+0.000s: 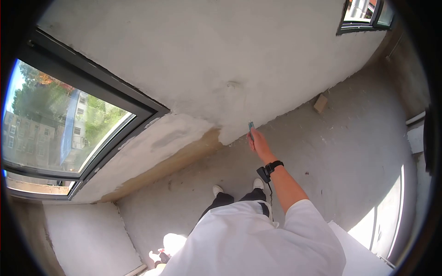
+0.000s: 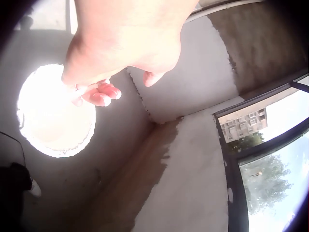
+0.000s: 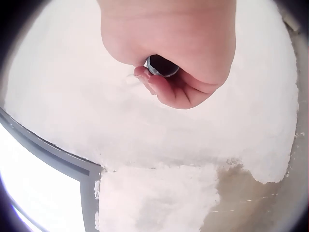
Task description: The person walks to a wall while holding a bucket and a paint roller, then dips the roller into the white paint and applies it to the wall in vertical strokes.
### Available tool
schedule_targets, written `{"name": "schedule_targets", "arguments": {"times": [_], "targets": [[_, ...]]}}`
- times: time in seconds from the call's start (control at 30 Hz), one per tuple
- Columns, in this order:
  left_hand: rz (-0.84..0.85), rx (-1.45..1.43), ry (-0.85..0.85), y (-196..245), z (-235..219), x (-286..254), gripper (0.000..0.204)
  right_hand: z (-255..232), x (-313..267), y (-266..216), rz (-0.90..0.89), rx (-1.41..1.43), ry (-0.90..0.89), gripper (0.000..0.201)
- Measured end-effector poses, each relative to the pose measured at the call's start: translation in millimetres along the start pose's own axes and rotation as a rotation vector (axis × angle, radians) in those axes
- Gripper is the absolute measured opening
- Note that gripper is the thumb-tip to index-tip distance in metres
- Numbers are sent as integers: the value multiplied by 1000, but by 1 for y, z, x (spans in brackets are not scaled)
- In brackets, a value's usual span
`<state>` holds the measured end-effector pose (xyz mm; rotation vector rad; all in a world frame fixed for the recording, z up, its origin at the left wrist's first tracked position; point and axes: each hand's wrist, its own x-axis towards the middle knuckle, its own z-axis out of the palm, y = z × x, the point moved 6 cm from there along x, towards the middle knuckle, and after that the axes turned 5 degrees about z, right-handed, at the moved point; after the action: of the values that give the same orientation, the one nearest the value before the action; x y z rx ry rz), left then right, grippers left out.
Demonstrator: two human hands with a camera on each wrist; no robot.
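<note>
My right hand (image 1: 260,146) reaches forward and grips the teal handle (image 1: 251,130) of what looks like a paint roller. From it a thin rod runs up to a pale head (image 1: 232,85) against the wall. In the right wrist view the fingers (image 3: 176,94) curl round the dark, round handle end (image 3: 162,65). Low at my left side, my left hand (image 2: 130,43) holds a white bucket (image 2: 58,116), its fingers curled at the side of it. Strong sunlight washes out the bucket's inside and the place of the grip.
A pale wall (image 1: 193,60), partly coated, has a bare brown strip (image 1: 184,156) low down. A dark-framed window (image 1: 60,119) stands at the left, a smaller window (image 1: 366,16) at upper right. On the grey floor (image 1: 299,161) lies a brown block (image 1: 321,104) by the wall.
</note>
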<state>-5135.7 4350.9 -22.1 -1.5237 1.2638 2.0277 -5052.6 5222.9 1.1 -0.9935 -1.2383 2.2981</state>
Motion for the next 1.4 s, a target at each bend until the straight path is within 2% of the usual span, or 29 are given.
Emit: {"name": "schedule_targets", "arguments": {"times": [0.13,0.23,0.37,0.47,0.53,0.63,0.73,0.83,0.93,1.0,1.07,1.13,1.23,1.3,1.4], "targets": [[-55,90,-55,39,38,38,66,33,-6,-26,-62,142,64,43],[-113,179,-103,74,69,78,66,49,15,-15,-50,274,91,43],[-180,324,-155,116,126,129,66,78,34,8,59,335,116,45],[-110,449,-118,123,179,157,63,93,47,24,27,332,166,47],[-41,570,-226,121,221,162,58,106,50,40,13,317,235,49],[-9,745,-371,138,267,176,50,146,43,80,87,221,302,51],[8,894,-427,125,335,122,45,201,31,147,152,251,233,52],[-39,939,-506,116,373,118,42,250,12,192,178,174,171,51],[-60,991,-543,88,411,98,39,250,19,225,23,-43,287,51],[-70,1017,-575,69,431,87,38,232,30,215,-8,-24,353,53],[-95,1035,-615,57,446,83,36,204,39,178,20,-29,406,55],[-138,1048,-653,46,456,84,35,181,45,126,30,274,347,54],[-152,1120,-711,32,466,72,32,155,50,77,-4,363,373,52],[-131,1153,-714,22,473,63,32,155,54,68,-24,400,347,52],[-119,1178,-714,12,481,54,32,188,59,108,-24,301,429,51]]}}
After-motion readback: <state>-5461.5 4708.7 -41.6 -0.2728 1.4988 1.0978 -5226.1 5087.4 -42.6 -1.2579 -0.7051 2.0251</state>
